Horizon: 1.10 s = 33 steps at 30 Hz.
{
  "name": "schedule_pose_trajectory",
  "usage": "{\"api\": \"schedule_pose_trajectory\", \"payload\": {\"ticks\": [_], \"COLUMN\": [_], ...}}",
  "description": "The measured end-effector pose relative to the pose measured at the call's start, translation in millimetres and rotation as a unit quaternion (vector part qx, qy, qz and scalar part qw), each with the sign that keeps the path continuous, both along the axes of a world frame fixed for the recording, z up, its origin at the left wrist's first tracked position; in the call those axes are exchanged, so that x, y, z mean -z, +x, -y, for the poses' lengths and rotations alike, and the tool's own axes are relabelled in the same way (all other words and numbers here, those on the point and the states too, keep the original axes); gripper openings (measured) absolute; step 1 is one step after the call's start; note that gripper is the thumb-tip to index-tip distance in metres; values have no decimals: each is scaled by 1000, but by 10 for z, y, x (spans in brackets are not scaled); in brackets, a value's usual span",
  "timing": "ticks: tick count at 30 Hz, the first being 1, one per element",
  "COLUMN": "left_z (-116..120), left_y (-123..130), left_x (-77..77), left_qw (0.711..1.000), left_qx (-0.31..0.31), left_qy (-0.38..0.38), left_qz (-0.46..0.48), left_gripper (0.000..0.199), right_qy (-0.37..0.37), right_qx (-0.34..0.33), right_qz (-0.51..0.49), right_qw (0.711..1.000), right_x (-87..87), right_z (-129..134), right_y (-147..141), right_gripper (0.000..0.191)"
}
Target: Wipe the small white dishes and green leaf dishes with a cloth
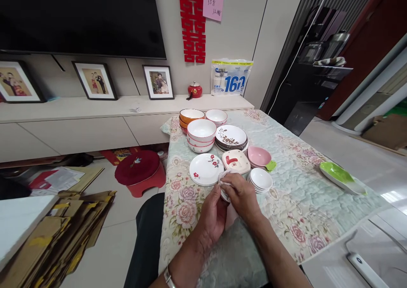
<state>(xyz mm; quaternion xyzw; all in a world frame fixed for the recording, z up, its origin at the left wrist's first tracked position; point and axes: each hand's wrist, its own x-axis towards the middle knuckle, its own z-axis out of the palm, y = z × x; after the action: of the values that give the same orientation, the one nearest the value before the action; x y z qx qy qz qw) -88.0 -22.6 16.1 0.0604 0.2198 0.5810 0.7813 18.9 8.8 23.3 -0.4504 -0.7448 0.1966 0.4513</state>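
The left hand (214, 215) holds a small white dish (225, 196) beside its thumb, its curled fingers partly hidden; over the dish, the right hand's (243, 196) bent fingers pinch a white cloth (224, 175), near stacked white bowls (261, 178).

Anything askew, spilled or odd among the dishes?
Only mildly: the oblong green dish sits alone at right on the pale floral cloth, away from the clustered white, pink and orange tableware. No spill or breakage visible.

Bowl stack (201, 142) behind front plates (203, 170) on tablecloth (187, 214), dish (341, 178) far right.
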Motion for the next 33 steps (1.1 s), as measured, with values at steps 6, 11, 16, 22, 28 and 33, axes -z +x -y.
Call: {"api": "schedule_pose_trajectory", "payload": {"ticks": [6,11,16,22,28,33], "left_z": [53,58,68,51,50,76], "left_y": [2,9,-2,-36,-55,-44], "left_x": [-72,-55,-55,-21,12,1], "left_qw": [994,992,991,993,993,981], "left_qx": [-36,-38,-4,43,13,-1], "left_qy": [68,59,60,73,68,121], "left_qz": [-82,-100,-123,-83,-97,-151], "left_gripper": [36,40,44,34,30,42], "right_qy": [-33,-55,33,163,180,120], "right_qx": [95,123,167,57,-13,79], "right_qz": [127,109,51,9,53,75], "right_qw": [987,985,984,985,982,987], "right_x": [42,109,191,90,97,203], "right_z": [67,68,56,125,116,66], "right_y": [38,56,52,68,48,81], "right_gripper": [15,15,18,22,36,32]}}
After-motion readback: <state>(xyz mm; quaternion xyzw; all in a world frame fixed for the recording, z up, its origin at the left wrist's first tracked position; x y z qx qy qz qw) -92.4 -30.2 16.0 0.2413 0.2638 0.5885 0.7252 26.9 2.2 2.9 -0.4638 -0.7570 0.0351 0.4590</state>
